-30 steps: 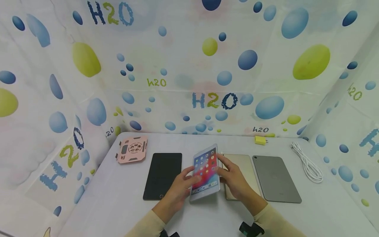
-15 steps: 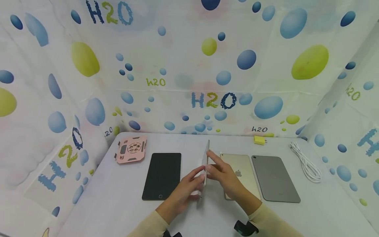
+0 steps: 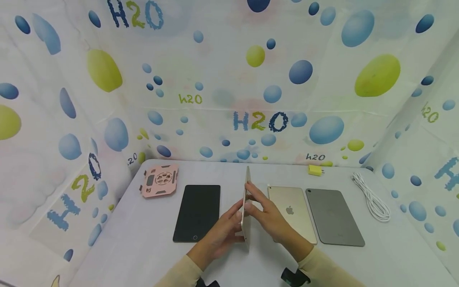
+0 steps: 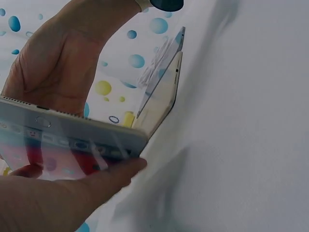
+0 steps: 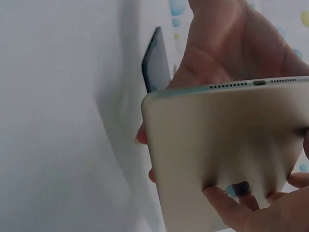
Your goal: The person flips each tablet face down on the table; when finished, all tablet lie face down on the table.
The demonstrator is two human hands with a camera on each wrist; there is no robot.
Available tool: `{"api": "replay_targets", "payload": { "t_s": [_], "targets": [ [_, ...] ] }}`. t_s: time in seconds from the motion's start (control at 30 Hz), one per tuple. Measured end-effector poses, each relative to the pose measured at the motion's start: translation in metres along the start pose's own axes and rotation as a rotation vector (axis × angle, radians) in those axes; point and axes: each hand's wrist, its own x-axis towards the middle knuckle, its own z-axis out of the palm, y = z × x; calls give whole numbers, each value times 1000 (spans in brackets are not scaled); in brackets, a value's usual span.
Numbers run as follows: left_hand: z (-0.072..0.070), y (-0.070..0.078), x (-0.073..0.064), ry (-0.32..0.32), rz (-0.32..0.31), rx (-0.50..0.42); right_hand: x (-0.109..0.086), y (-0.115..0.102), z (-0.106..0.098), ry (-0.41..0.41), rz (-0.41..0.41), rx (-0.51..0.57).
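Between both hands a tablet [image 3: 246, 215] stands almost edge-on in the head view, raised above the white table. Its lit screen [image 4: 72, 137], with a round home button, faces left; the pale gold back [image 5: 227, 130] faces right. My left hand [image 3: 221, 231] grips the near left part, thumb along the screen side. My right hand [image 3: 267, 215] holds it from the right, curled fingertips [image 5: 219, 203] against the back. Directly left lies a black tablet [image 3: 197, 213]. Beside the right wrist are a gold tablet [image 3: 287, 203], back up, and a grey tablet [image 3: 335, 215].
A pink tablet case [image 3: 160, 181] with a round cut-out pattern sits at the back left. Toward the back right are a yellow charger plug [image 3: 315, 170] and a coiled white cable [image 3: 373, 199]. Patterned curtains [image 3: 215, 79] enclose the table's back and sides.
The tablet has turned from showing its screen toward the head camera to edge-on, its back now toward the right. Both hands turned with it and kept hold; the right hand shifted slightly left.
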Motion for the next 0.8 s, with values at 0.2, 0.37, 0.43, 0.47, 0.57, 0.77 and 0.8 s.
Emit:
{"api": "replay_targets", "payload": {
  "t_s": [0.2,0.37,0.43,0.47,0.57,0.77,0.8],
  "targets": [
    [-1,1,-1,-24,-14,-16,-1,-1,-1,-7,23,-112],
    [-2,1,-4,-26,11,-76,1,2,-9,-49,17,-162],
    [-3,1,-5,-32,31,-118,2,6,-14,-52,12,-163],
    [-3,1,-5,-39,42,-143,3,8,-17,-48,8,-161],
    [-4,3,-6,-43,81,-186,5,15,-25,3,46,-193],
    [-9,7,-9,21,141,-188,6,21,-35,128,215,-185],
    [-10,8,-9,30,143,-186,6,21,-35,134,233,-162]
  ]
}}
